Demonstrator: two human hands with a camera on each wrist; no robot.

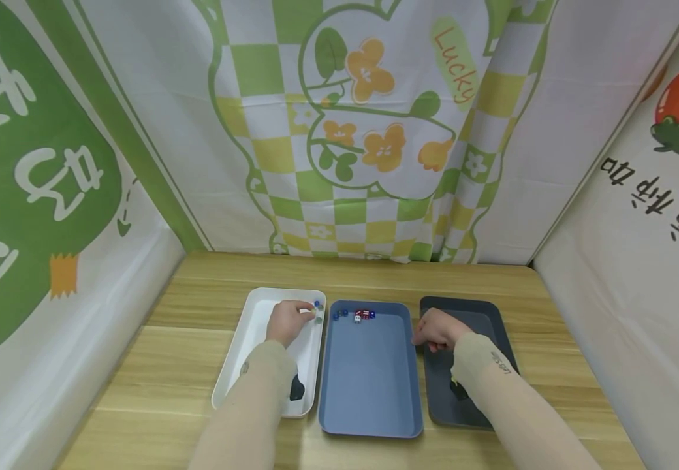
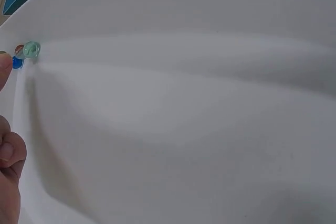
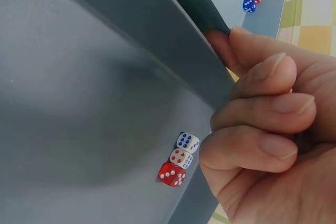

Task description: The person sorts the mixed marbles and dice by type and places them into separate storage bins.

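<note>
My left hand (image 1: 288, 322) reaches over the white tray (image 1: 235, 365), thumb and forefinger pinching a yellowish marble (image 1: 313, 312) at the far right corner. Beside it lie a blue marble (image 2: 17, 63) and a green marble (image 2: 31, 50), against the tray's wall. My right hand (image 1: 437, 329) is over the left side of the dark grey tray (image 1: 495, 313), its fingertips right at the blue tray's rim. In the right wrist view its fingers (image 3: 262, 108) are curled, thumb and forefinger together; I cannot tell whether anything is between them. Below, a red die (image 3: 171, 174) and two white dice (image 3: 181, 158) touch in a row.
Between the two outer trays lies a blue tray (image 1: 369, 385). Along its far edge are several blue marbles (image 1: 340, 314) and a row of red, white and blue dice (image 1: 365, 314). All three trays stand on a wooden table (image 1: 157, 365), with a patterned curtain (image 1: 363, 225) behind.
</note>
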